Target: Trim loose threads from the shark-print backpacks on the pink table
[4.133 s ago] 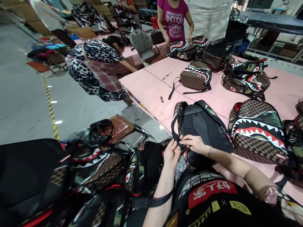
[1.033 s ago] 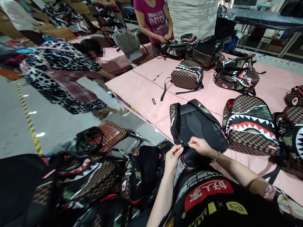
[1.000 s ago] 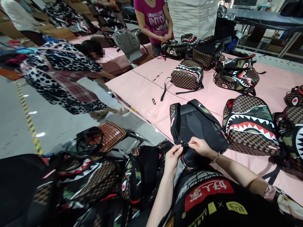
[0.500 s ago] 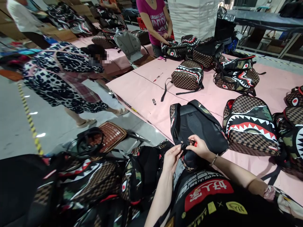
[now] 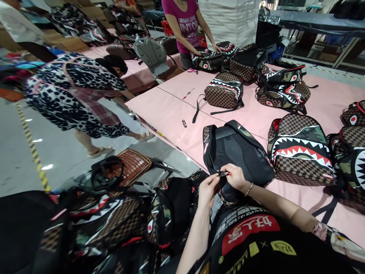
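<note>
The near backpack [image 5: 238, 148] showed a black back panel, with green-and-brown camouflage on its shoulder strap [image 5: 244, 131]. The small tool [image 5: 222, 173] was dark, with red at one end. The upright backpack [image 5: 302, 152] bore brown-and-black checks, a camouflage patch and a shark mouth—white zigzag teeth edging a red band. The tabletop [image 5: 171, 104] was plain pink; the chair seat [image 5: 134, 164], glossy reddish brown in a grid. Floor tape [image 5: 30, 142] carried yellow-and-black stripes. Clothing comprised a magenta shirt [image 5: 185, 26] with pale lettering and a dark-and-white spotted dress [image 5: 54, 101].

There are at least nine backpacks [image 5: 239, 150], one pen [image 5: 188, 93] and the wearer's two hands [image 5: 235, 177].
</note>
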`<state>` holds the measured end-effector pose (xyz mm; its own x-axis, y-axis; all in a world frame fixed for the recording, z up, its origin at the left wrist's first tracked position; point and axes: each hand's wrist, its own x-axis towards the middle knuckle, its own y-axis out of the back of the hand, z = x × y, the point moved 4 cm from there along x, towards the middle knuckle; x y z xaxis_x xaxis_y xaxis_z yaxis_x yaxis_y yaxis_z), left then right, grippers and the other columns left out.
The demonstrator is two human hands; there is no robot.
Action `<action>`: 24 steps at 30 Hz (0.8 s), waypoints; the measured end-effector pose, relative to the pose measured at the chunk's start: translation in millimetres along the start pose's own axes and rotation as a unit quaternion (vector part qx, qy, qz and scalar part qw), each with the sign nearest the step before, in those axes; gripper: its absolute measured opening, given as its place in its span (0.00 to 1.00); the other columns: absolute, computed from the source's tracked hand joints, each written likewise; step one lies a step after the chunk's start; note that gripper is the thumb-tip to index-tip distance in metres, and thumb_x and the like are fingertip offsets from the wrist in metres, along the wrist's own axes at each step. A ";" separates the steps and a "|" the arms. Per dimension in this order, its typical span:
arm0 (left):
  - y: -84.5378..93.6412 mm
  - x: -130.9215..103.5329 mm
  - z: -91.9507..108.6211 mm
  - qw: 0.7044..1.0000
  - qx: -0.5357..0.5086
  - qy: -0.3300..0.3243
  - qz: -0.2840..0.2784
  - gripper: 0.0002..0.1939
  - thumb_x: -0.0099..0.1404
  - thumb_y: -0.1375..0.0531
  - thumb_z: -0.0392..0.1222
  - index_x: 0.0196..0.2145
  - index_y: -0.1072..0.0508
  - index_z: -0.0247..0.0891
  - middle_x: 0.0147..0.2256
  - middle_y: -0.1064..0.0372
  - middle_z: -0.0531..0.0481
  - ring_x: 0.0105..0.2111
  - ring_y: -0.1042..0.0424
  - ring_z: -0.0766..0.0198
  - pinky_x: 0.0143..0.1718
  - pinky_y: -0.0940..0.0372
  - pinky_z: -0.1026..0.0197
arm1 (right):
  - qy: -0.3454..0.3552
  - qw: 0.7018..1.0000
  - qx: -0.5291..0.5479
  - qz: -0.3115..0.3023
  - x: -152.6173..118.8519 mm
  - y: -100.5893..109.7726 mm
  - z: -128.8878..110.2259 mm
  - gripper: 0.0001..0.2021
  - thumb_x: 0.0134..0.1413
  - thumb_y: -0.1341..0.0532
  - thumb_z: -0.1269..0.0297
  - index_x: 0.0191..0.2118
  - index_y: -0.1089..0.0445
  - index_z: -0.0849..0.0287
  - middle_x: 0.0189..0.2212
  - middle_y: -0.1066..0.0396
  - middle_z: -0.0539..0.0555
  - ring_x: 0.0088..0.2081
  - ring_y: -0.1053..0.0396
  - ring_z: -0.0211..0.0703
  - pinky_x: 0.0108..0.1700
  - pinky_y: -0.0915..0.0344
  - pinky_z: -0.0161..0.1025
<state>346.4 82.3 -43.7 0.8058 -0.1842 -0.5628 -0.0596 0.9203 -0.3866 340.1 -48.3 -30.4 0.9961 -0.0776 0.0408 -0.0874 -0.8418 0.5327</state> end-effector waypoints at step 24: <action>3.0 -1.0 4.5 0.998 0.031 -0.049 0.018 0.15 0.39 0.32 0.38 0.28 0.25 0.31 0.29 0.29 0.47 0.30 0.32 0.67 0.37 0.38 0.65 | -0.007 0.998 0.062 -0.017 -2.3 -7.7 2.1 0.09 0.47 0.49 0.69 0.31 0.33 0.63 0.31 0.36 0.50 0.35 0.41 0.25 0.39 0.45 0.24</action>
<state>348.0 86.9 -41.0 0.8576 -0.1187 -0.5004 -0.0555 0.9460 -0.3195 338.5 -42.7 -36.4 0.9985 -0.0536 0.0123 -0.0537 -0.9036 0.4251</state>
